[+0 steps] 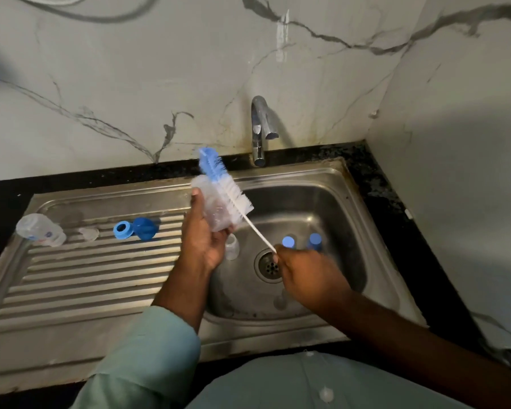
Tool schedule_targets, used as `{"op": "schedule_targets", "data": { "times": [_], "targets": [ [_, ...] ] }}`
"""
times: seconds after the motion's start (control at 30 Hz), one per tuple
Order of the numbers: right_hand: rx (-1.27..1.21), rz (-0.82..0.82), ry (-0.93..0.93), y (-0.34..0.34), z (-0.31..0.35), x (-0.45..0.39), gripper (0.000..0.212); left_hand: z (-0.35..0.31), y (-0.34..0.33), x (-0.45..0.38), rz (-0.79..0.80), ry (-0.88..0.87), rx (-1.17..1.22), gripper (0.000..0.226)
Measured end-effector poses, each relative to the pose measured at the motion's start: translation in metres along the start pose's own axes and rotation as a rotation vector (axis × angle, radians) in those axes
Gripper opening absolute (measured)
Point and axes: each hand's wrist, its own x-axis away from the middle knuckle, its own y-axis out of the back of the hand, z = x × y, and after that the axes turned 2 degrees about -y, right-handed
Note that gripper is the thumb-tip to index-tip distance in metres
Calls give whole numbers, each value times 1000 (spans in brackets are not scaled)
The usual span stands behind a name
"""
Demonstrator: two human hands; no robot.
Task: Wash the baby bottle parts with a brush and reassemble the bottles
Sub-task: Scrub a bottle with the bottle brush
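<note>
overhead, left fingers (202,208) around clear bottle (216,211), right fingers (278,255) pinching brush (227,191) handle

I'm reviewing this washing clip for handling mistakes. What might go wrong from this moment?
1. The right hand pinches the brush only at the far end of its thin handle, so the bristle head may wobble or slip.
2. The clear bottle in the left hand is held over the basin; if it slips it could fall onto the parts near the drain.
3. The blue ring and blue cap lie loose on the ridged drainboard and may roll.
</note>
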Motion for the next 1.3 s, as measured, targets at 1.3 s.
{"op": "schedule_targets", "data": {
  "times": [1.3],
  "targets": [
    [124,23,-51,7,5,-15,27,13,-16,2,-25,41,-10,60]
  ]
}}
